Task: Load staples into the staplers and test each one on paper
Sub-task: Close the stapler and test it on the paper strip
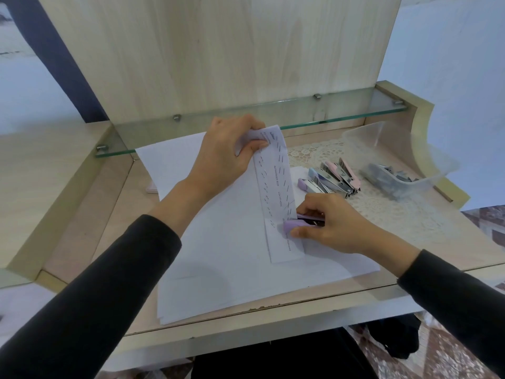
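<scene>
Left hand: the left hand (pixel 221 151) is curled closed, pinching the far end of a long narrow strip of white printed paper (pixel 276 187) between thumb and fingers, lifting that end off the desk.
Right hand: the right hand (pixel 325 222) is wrapped tight around a small lilac plastic stapler (pixel 293 225), whose mouth bites the strip's right edge near its lower end.
Strip: rows of short dark staple marks run along most of its length; its near end lies flat.
Other staplers: a cluster of small pastel staplers, lilac, blue and pink with metal undersides (pixel 332 177), lies just beyond the right hand on a cream lace mat (pixel 388 209).
Tub: a clear plastic tub (pixel 396 149) tipped on its side, dark staple sticks inside, near the desk's right edge.
Open room: large white paper sheets (pixel 218 255) cover the pale wooden desk (pixel 82 214), overhanging its front lip.
Back edge: a glass shelf on metal clips (pixel 246 116) runs close behind the left hand.
</scene>
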`<state>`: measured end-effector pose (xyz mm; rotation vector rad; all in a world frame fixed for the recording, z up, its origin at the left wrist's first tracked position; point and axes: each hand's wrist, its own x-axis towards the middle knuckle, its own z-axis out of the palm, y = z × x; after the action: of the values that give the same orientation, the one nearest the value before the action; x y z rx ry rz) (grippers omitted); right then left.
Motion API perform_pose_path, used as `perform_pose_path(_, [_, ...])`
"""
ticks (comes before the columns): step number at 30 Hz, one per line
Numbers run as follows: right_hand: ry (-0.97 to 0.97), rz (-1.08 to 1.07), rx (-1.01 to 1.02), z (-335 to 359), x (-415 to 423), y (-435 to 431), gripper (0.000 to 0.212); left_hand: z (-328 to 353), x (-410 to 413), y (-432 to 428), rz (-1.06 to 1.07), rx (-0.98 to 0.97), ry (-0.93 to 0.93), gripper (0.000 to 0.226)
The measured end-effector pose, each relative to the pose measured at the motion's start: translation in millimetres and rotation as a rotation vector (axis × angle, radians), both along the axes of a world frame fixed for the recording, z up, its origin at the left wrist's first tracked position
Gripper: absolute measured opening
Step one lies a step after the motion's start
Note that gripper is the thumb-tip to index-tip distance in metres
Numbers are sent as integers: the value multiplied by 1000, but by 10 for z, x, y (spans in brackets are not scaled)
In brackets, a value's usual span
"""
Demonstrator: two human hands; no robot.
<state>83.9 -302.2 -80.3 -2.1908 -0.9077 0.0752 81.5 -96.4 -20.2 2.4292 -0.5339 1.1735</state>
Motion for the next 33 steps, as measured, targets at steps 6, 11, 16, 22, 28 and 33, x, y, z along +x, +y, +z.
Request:
perform_pose_path(6, [-75, -60, 25, -45, -25, 22, 37, -17, 9, 20, -3, -2, -14, 9])
perform_pose_path(11, [-91, -36, 37, 6, -57, 31, 41, 30, 25, 26, -11, 5, -31, 9])
perform_pose_path(16, [-36, -3, -83, -3, -47, -37, 35, -7, 84, 62, -1, -18, 7, 10])
perform_pose_path(22, [46, -100, -105, 8, -35, -221, 32, -164, 201, 97, 73, -80, 170, 24])
perform_pose_path(28, [160, -201, -44, -7, 27, -328, 24, -467, 137, 92, 270, -43, 386, 53])
perform_pose_path(33, [195, -238, -60, 7, 31, -398, 21, -706, -277, 125, 267, 19, 548, 40])
